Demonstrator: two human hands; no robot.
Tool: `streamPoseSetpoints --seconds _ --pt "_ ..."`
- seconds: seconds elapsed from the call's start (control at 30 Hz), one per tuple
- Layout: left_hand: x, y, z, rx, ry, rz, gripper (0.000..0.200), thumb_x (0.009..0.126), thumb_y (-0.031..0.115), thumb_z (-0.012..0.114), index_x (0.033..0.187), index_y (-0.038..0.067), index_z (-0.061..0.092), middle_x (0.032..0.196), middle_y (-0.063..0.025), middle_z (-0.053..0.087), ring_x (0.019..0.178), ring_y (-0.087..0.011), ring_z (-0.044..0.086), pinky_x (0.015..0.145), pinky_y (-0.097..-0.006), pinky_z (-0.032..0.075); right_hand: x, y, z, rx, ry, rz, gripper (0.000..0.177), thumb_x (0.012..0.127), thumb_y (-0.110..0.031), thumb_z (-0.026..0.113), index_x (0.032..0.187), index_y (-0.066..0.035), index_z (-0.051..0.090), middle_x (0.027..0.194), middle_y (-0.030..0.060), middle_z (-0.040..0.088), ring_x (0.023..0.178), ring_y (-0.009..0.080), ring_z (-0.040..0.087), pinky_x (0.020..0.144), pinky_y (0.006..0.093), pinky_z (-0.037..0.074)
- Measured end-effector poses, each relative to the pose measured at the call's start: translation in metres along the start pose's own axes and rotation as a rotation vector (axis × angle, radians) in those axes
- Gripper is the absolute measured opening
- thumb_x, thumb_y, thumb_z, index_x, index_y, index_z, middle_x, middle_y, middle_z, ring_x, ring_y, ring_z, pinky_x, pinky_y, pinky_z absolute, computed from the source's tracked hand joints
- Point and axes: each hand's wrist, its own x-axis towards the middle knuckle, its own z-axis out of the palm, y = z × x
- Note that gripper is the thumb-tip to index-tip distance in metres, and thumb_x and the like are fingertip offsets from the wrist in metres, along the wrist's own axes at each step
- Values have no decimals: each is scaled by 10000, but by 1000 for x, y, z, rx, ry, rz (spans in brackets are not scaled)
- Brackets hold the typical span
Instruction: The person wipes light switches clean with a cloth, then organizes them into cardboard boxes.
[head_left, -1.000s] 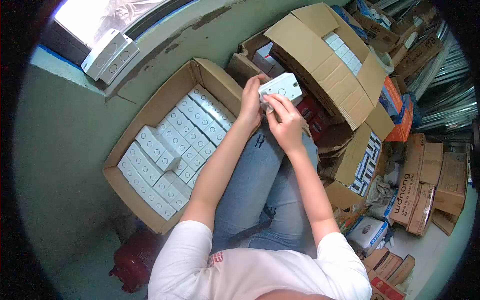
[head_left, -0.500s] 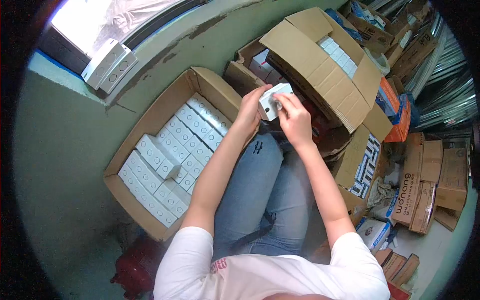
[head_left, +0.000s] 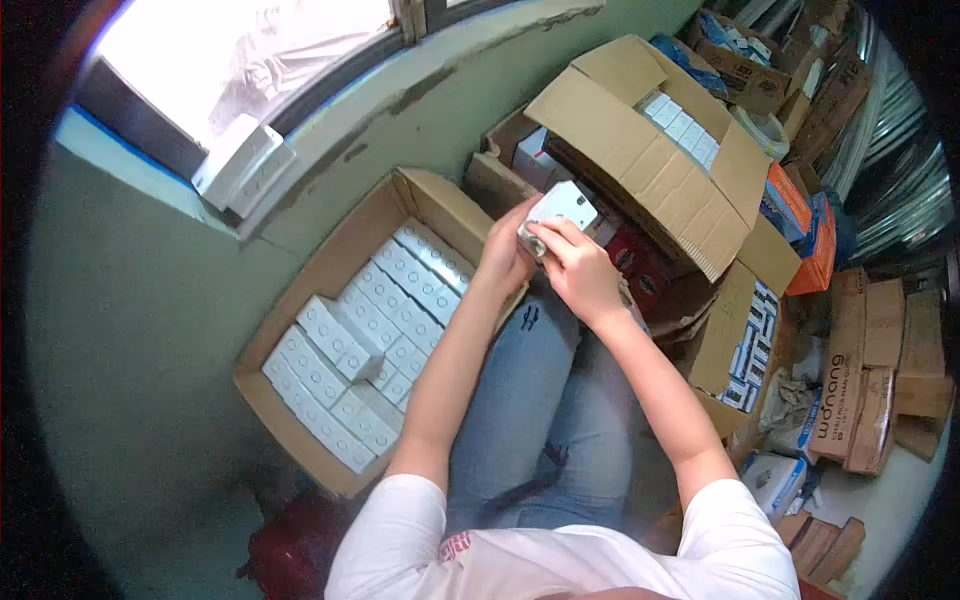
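A white electrical box with a dark hole in its face is tilted in front of me, above my knees. My left hand wraps round its left side and grips it. My right hand is closed at its lower end, fingertips pressed over a small round greyish part that I cannot make out clearly. Left of my legs stands an open carton holding rows of similar white boxes with round marks. One short row lies raised on top of the others.
Two more white boxes stand on the window sill. To the right are a large open carton with white pieces inside and a smaller carton. Stacked brown cartons, an orange box and clear tubes lie farther right.
The white electrical box has turned in my hands, and my right fingers have moved from its face to its lower end. The whole view has shifted, with more window showing.
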Motion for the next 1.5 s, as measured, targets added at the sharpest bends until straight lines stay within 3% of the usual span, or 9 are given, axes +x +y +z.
streamPoseSetpoints --seconds 0.17,0.3,0.47,0.6,0.7,0.83,0.93,1.0,1.5 --pt "4 -1 -3 70 -3 -87 420 1035 315 450 1327 24 532 1215 -104 640 1089 -232 635 920 -408 528 13 35 1 -6 259 336 301 813 16 578 1095 -50 658 1124 121 642 957 351 649 819 427 534" --pt "-3 1 2 102 -38 -24 455 1003 354 536 1341 50 527 1222 -97 629 1110 -221 614 932 -406 514 0 14 14 29 189 139 347 843 -1 566 1170 -84 647 1150 124 639 1038 348 626 892 424 505" --pt "-18 5 19 597 -88 73 596 913 324 688 1397 48 477 1292 -102 582 1156 -198 561 955 -370 467 -2 18 5 198 83 358 706 851 -13 558 1500 -124 304 1197 182 611 1092 392 595 950 442 477" --pt "-21 9 25 665 -111 16 669 867 283 743 1372 -62 471 1185 -140 630 1035 -202 621 852 -367 522 -13 19 -7 197 71 135 897 832 -41 585 1548 -53 45 1489 286 284 1343 460 363 1115 474 327" --pt "-19 4 26 837 -26 -54 570 864 304 752 1293 -22 567 1155 -109 653 989 -183 630 806 -331 531 -41 -1 -50 179 -39 269 898 897 -137 616 1541 -37 -1 1581 218 101 1454 396 203 1164 443 265" --pt "0 -8 2 532 85 52 536 910 310 706 1306 -13 543 1202 -94 632 1018 -185 634 816 -318 532 -153 -33 -117 -37 -200 476 457 961 -248 557 1348 -18 475 1384 248 450 1235 410 495 1030 445 428" --pt "-16 5 22 348 27 34 373 935 310 677 1175 30 628 1071 -33 663 1015 -140 604 886 -322 478 -320 -30 -153 -583 -1124 829 373 974 -317 470 1076 -10 656 1034 197 671 884 351 667 792 450 534" --pt "-16 4 21 313 -34 11 379 946 302 662 1201 27 609 1081 -37 659 996 -144 619 846 -317 505 -375 -37 -167 -531 -1342 1031 370 973 -314 471 1073 -10 656 1033 198 671 885 352 666 792 451 533" --pt "-6 -5 5 305 -133 -48 463 960 306 632 1311 33 502 1223 -96 596 1108 -226 607 951 -410 515 -368 -22 -150 -344 -597 1100 350 968 -292 477 1055 -5 656 1022 201 672 891 359 662 795 453 528"
